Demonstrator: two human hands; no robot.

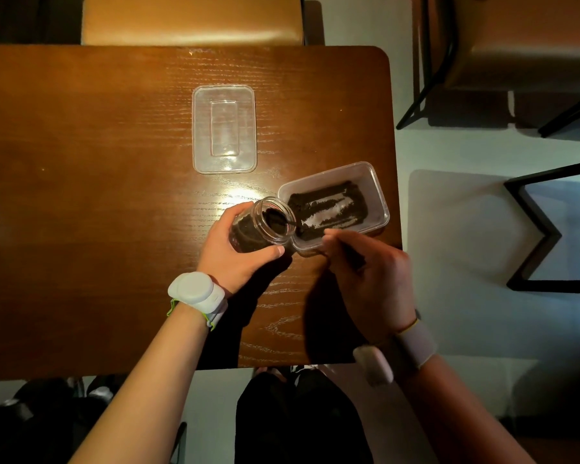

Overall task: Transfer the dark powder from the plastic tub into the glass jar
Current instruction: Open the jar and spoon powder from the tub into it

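Observation:
My left hand (230,249) grips a glass jar (265,226), tilted with its mouth toward the clear plastic tub (375,182). The jar holds dark powder in its lower part. The tub stands near the table's right edge, with dark powder (329,202) spread around a bare streak on its floor. My right hand (369,272) pinches a thin spoon handle (344,241). The spoon's dark bowl (277,217) sits inside the jar's mouth, loaded with powder.
The tub's clear lid (224,128) lies flat on the wooden table (81,195), farther back at centre. A tan chair (191,20) stands behind the table. Black-framed furniture (549,236) stands on the pale floor to the right.

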